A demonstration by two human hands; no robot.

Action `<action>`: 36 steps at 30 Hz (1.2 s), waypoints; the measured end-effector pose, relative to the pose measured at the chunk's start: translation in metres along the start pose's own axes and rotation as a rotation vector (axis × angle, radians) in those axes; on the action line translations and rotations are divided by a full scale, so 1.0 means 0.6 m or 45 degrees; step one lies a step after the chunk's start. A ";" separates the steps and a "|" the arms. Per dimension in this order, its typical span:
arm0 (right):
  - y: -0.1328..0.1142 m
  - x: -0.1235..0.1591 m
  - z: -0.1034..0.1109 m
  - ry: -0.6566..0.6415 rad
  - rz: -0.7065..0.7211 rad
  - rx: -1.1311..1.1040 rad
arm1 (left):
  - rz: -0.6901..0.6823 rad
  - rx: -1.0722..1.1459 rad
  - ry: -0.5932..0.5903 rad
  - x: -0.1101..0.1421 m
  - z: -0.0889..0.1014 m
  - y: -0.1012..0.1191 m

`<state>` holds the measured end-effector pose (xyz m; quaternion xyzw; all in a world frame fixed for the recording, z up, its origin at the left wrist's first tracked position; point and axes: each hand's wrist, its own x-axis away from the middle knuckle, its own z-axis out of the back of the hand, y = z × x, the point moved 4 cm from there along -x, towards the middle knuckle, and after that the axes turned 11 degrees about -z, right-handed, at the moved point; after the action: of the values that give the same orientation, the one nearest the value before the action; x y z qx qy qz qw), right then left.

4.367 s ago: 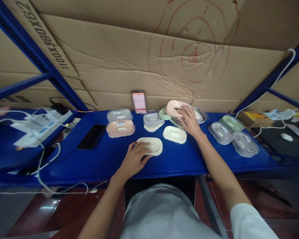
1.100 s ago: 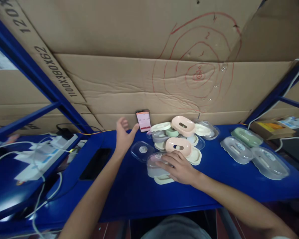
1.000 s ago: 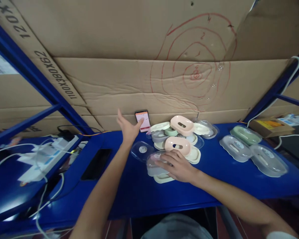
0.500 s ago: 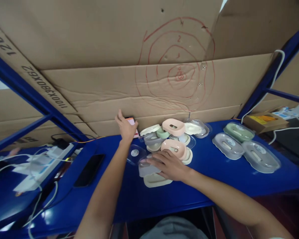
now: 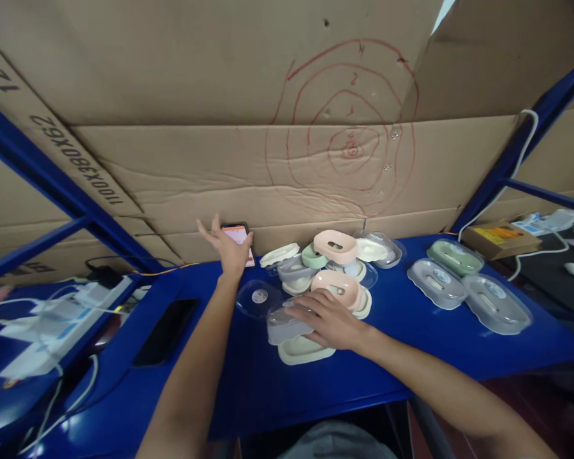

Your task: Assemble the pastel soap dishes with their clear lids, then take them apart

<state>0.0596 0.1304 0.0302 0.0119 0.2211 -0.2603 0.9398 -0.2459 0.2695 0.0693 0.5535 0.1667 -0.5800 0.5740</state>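
My left hand (image 5: 233, 254) is at a phone (image 5: 238, 234) with a lit screen, which leans against the cardboard at the back. Its thumb lies along the phone's right edge, while the other fingers spread away to the left. My right hand (image 5: 337, 322) curls over a clear plastic lid (image 5: 283, 326) from the right, fingers on top. Below that lid sits a cream soap dish tray (image 5: 301, 352), partly covered by the hand. Just behind my right hand is a pink soap dish part (image 5: 347, 290). A round-ended clear lid (image 5: 253, 299) lies flat to the left.
Behind are another pink part (image 5: 335, 245), a green part (image 5: 314, 256) and cream pieces (image 5: 280, 254). Several lidded soap dishes (image 5: 437, 284) stand at the right. A black phone (image 5: 165, 335) and power strips (image 5: 64, 331) lie left. Cardboard (image 5: 196, 166) walls the back.
My left hand and the lit phone have shifted left, and its fingers have spread wider. My right hand stays on the clear lid. The view has turned slightly.
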 end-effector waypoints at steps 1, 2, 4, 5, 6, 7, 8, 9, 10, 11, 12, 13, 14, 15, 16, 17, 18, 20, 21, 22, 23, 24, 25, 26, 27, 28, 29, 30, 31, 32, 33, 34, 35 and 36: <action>0.001 0.000 0.000 -0.001 -0.003 -0.009 | -0.001 -0.006 0.012 -0.001 -0.004 0.004; 0.002 0.000 0.000 -0.001 -0.006 -0.017 | -0.001 -0.012 0.015 -0.004 -0.007 0.008; 0.003 -0.001 -0.001 0.003 -0.011 -0.032 | -0.003 -0.018 0.004 -0.009 -0.010 0.013; 0.004 -0.001 -0.001 0.007 -0.014 -0.039 | -0.006 -0.018 -0.003 -0.011 -0.009 0.014; 0.005 -0.001 -0.001 0.012 -0.015 -0.046 | -0.011 -0.018 -0.009 -0.011 -0.006 0.016; 0.005 -0.001 -0.001 0.017 -0.015 -0.055 | -0.024 -0.018 -0.022 -0.008 0.000 0.018; 0.004 -0.001 -0.001 0.018 -0.010 -0.064 | -0.054 -0.017 -0.051 -0.003 0.007 0.021; 0.003 0.000 -0.001 0.009 0.004 -0.074 | -0.103 -0.013 -0.102 0.008 0.016 0.024; 0.001 0.000 -0.002 -0.006 0.018 -0.086 | -0.165 -0.006 -0.171 0.022 0.026 0.029; 0.000 0.000 -0.002 -0.024 0.023 -0.100 | -0.253 0.014 -0.277 0.041 0.037 0.035; 0.000 0.000 -0.003 -0.044 0.012 -0.120 | -0.327 0.047 -0.395 0.064 0.048 0.040; 0.001 0.000 -0.004 -0.066 -0.014 -0.143 | -0.387 0.089 -0.521 0.088 0.059 0.044; 0.002 -0.001 -0.005 -0.085 -0.052 -0.167 | -0.478 0.160 -0.729 0.114 0.066 0.049; 0.005 -0.002 -0.006 -0.103 -0.097 -0.193 | -0.540 0.217 -0.897 0.137 0.075 0.052; 0.007 -0.002 -0.006 -0.120 -0.136 -0.219 | -0.575 0.252 -0.996 0.154 0.084 0.053; 0.010 -0.003 -0.006 -0.133 -0.167 -0.246 | -0.591 0.272 -1.092 0.166 0.092 0.052; 0.012 -0.004 -0.005 -0.135 -0.192 -0.277 | -0.587 0.270 -1.179 0.173 0.098 0.050; 0.017 -0.004 -0.002 -0.110 -0.239 -0.363 | -0.558 0.220 -1.353 0.178 0.107 0.045; 0.019 -0.004 0.000 -0.088 -0.256 -0.418 | -0.546 0.178 -1.436 0.178 0.111 0.044; 0.020 -0.004 0.001 -0.057 -0.269 -0.474 | -0.537 0.129 -1.495 0.178 0.116 0.044; 0.021 -0.004 0.000 -0.017 -0.283 -0.526 | -0.530 0.079 -1.515 0.177 0.121 0.047; 0.022 -0.003 -0.002 0.030 -0.294 -0.562 | -0.524 0.031 -1.499 0.176 0.127 0.053; 0.022 -0.003 -0.006 0.081 -0.301 -0.576 | -0.522 -0.007 -1.455 0.176 0.133 0.061; 0.021 -0.003 -0.009 0.135 -0.302 -0.569 | -0.532 -0.019 -1.407 0.178 0.138 0.073; 0.021 -0.003 -0.013 0.182 -0.297 -0.555 | -0.555 0.003 -1.377 0.181 0.141 0.088; 0.020 -0.003 -0.017 0.211 -0.285 -0.548 | -0.584 0.058 -1.374 0.187 0.142 0.104; 0.020 -0.004 -0.019 0.221 -0.268 -0.559 | -0.609 0.131 -1.395 0.194 0.141 0.119; 0.019 -0.005 -0.020 0.215 -0.256 -0.585 | -0.620 0.202 -1.419 0.200 0.139 0.132; 0.020 -0.005 -0.018 0.205 -0.263 -0.609 | -0.610 0.261 -1.432 0.204 0.135 0.142; 0.023 -0.005 -0.014 0.209 -0.300 -0.607 | -0.579 0.307 -1.423 0.205 0.131 0.147; 0.025 -0.005 -0.008 0.231 -0.359 -0.564 | -0.533 0.350 -1.393 0.204 0.126 0.149; 0.026 -0.003 -0.002 0.265 -0.412 -0.480 | -0.479 0.397 -1.352 0.201 0.122 0.148; 0.024 -0.001 0.005 0.299 -0.435 -0.371 | -0.421 0.449 -1.307 0.196 0.119 0.144; 0.018 0.000 0.010 0.313 -0.406 -0.263 | -0.360 0.499 -1.258 0.191 0.117 0.138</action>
<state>0.0674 0.1392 0.0344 -0.0880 0.3587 -0.3783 0.8488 -0.1760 0.1328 0.0337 0.2842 -0.1610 -0.8624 0.3866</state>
